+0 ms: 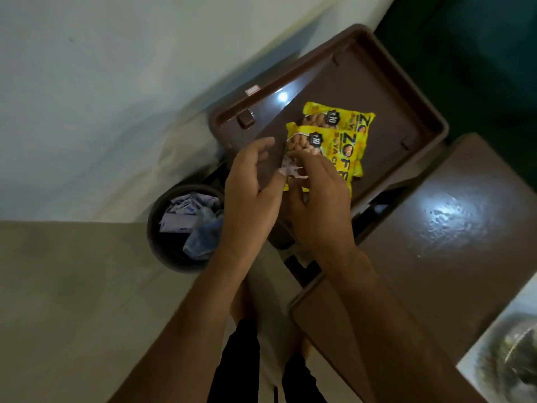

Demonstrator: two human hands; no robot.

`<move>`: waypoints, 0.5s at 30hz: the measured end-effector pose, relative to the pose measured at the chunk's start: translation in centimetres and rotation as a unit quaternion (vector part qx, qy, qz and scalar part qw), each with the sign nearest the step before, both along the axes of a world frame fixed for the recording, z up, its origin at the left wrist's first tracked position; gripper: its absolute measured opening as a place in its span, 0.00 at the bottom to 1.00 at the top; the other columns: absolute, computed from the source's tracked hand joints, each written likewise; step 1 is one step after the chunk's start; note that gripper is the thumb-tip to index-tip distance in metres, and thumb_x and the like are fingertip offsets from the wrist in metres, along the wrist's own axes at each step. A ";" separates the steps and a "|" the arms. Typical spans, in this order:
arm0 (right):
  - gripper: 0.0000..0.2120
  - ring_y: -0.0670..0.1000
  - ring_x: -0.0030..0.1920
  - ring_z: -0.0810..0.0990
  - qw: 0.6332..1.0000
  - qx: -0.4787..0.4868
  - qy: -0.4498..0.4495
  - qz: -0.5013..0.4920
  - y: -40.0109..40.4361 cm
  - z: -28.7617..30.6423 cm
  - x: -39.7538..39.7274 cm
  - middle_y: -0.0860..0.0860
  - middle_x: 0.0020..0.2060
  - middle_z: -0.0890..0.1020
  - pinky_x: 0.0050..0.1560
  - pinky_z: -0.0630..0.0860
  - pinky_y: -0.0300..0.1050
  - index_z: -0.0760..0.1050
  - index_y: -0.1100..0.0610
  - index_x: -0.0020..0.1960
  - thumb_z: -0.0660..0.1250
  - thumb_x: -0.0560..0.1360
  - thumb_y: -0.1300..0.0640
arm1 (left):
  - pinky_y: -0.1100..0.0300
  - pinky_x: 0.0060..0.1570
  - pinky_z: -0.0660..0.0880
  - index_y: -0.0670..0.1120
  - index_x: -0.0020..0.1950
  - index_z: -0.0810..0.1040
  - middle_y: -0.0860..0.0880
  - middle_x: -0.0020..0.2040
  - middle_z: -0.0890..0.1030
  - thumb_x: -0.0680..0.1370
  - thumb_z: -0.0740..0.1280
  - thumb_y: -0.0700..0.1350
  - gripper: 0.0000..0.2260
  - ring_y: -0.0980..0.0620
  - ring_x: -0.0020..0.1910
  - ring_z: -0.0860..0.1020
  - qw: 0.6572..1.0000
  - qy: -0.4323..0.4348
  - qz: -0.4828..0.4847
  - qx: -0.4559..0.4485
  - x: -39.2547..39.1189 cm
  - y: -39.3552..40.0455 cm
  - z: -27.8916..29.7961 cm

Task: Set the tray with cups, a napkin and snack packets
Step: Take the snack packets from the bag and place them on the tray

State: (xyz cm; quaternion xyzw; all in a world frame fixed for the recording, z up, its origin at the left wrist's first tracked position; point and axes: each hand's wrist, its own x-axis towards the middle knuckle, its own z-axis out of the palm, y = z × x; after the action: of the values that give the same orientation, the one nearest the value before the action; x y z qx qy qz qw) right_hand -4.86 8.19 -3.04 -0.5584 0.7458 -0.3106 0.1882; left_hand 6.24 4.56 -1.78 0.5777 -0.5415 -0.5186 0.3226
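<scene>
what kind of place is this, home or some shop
Probably a room in a home or lodging, though it's hard to be sure: a brown tray on dark brown furniture, a waste bin of wrappers on a plain tiled floor, and a pale wall.

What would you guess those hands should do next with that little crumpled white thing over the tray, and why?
Probably spread it flat and lay it on the bare part of the tray. Both the left hand and the right hand pinch what looks like a crumpled napkin just above the two yellow snack packets already lying there; no cups are visible yet.
</scene>
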 end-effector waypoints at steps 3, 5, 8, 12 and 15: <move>0.22 0.59 0.61 0.81 0.998 0.029 0.009 -0.047 0.4 -0.6 -2.0 0.59 0.61 0.82 0.59 0.78 0.52 0.77 0.63 0.69 0.67 0.76 0.69 | 0.63 0.64 0.77 0.48 0.73 0.75 0.53 0.68 0.78 0.81 0.69 0.40 0.20 0.63 0.65 0.77 0.999 0.000 -0.038 -0.011 -2.1 -1.2 -0.3; 0.22 0.60 0.63 0.79 0.996 0.049 0.016 -0.067 0.8 -1.1 -3.1 0.60 0.62 0.82 0.62 0.77 0.55 0.76 0.64 0.70 0.67 0.76 0.69 | 0.58 0.65 0.79 0.48 0.73 0.75 0.50 0.69 0.78 0.81 0.69 0.39 0.20 0.58 0.66 0.79 0.998 -0.014 -0.064 -0.021 -3.6 -2.3 -0.8; 0.22 0.60 0.64 0.79 0.995 0.061 0.017 -0.083 1.1 -1.5 -4.2 0.59 0.62 0.82 0.63 0.77 0.55 0.76 0.63 0.71 0.68 0.77 0.68 | 0.75 0.61 0.72 0.47 0.71 0.75 0.51 0.67 0.76 0.79 0.70 0.38 0.20 0.60 0.65 0.75 0.983 -0.095 -0.124 -0.097 -5.4 -4.1 -1.5; 0.22 0.59 0.63 0.79 0.993 0.068 0.007 -0.093 1.2 -1.6 -5.1 0.59 0.61 0.81 0.62 0.78 0.55 0.76 0.63 0.71 0.67 0.77 0.68 | 0.64 0.69 0.72 0.45 0.71 0.74 0.47 0.72 0.72 0.76 0.75 0.40 0.24 0.50 0.71 0.73 0.925 -0.229 -0.260 -0.153 -7.6 -7.3 -2.4; 0.22 0.59 0.63 0.79 0.992 0.069 0.001 -0.109 1.0 -1.7 -5.5 0.59 0.62 0.82 0.62 0.77 0.53 0.76 0.63 0.71 0.68 0.77 0.67 | 0.42 0.72 0.67 0.47 0.78 0.67 0.46 0.75 0.70 0.74 0.79 0.49 0.36 0.43 0.75 0.71 0.861 -0.344 -0.356 -0.117 -8.7 -9.1 -2.6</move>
State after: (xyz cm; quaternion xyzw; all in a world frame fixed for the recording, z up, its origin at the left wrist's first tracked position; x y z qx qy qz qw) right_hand -10.41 9.22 -4.76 -0.4598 0.8220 -0.2762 0.1912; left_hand -2.42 -4.52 -4.39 0.4455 -0.8436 -0.2988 -0.0251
